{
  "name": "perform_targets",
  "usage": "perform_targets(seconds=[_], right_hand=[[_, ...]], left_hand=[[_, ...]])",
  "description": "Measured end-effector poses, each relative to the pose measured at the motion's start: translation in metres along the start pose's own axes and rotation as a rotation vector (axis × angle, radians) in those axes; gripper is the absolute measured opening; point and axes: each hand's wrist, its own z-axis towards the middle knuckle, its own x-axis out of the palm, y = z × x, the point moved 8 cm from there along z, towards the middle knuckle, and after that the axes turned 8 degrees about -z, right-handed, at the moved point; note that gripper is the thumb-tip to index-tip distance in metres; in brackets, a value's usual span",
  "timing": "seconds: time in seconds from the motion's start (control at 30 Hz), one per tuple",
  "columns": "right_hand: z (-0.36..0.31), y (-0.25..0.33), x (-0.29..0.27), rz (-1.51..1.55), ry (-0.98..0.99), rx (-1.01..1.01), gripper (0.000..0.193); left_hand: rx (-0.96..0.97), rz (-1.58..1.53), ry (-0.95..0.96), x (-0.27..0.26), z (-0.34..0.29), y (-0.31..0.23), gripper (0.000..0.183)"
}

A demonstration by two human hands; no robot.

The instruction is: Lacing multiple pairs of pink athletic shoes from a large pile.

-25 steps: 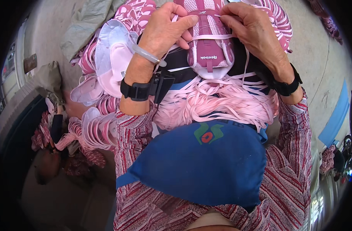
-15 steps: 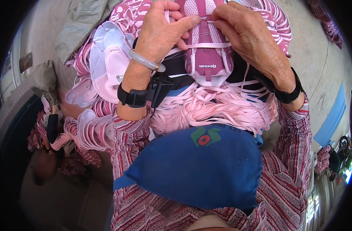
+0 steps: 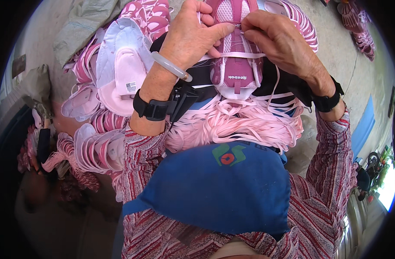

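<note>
A pink and white shoe upper (image 3: 238, 77) lies on my lap with its tongue toward me, and a pale pink lace (image 3: 245, 55) runs across it. The left hand (image 3: 189, 36), wearing a pale bangle, is on the upper's left side. Its thumb reaches over the middle, and a strand of lace shows between its curled fingers. From the right, my right hand (image 3: 283, 43) pinches at the lace near the eyelets, thumb and forefinger together. The fingertips partly cover the strand there. Closer to me, a bundle of loose pink laces (image 3: 236, 123) lies across my lap.
Stacked pink and white shoe uppers (image 3: 124, 64) crowd the left side, with another row (image 3: 299, 21) beyond my right hand. A grey-green sack (image 3: 83, 32) lies at the far left. More pink pieces (image 3: 357, 30) lie on the floor at far right, above a blue strip (image 3: 365, 125).
The view has shifted slightly. Both hands stay at the lace on the upper, the left thumb still over the middle and the right fingers still pinched, with only small finger movement.
</note>
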Motion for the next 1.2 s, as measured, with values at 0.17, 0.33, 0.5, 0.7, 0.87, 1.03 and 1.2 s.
perform_targets(seconds=[0.17, 0.33, 0.5, 0.7, 0.87, 1.03, 1.2], right_hand=[[-0.010, -0.023, 0.025, 0.418, 0.037, 0.214, 0.015], [-0.016, -0.014, 0.019, 0.279, -0.190, 0.185, 0.013], [-0.016, -0.025, 0.021, 0.322, -0.181, 0.202, 0.016], [-0.017, -0.019, 0.019, 0.352, -0.139, 0.200, 0.014], [-0.005, 0.011, 0.000, 0.137, -0.202, 0.127, 0.007], [-0.006, 0.018, 0.001, 0.128, -0.283, 0.110, 0.007], [-0.009, 0.007, 0.003, 0.165, -0.361, 0.250, 0.008]], left_hand=[[-0.020, -0.147, 0.073, -0.002, 0.001, 0.006, 0.042], [-0.025, -0.131, 0.105, -0.004, -0.001, 0.009, 0.043], [-0.006, -0.144, 0.145, -0.002, 0.001, 0.011, 0.046], [-0.065, -0.204, 0.173, -0.001, -0.001, 0.012, 0.046], [-0.025, -0.255, 0.202, -0.004, 0.000, 0.017, 0.046], [-0.050, -0.268, 0.209, -0.004, 0.000, 0.019, 0.044], [0.247, -0.301, 0.268, 0.001, -0.003, 0.008, 0.037]])
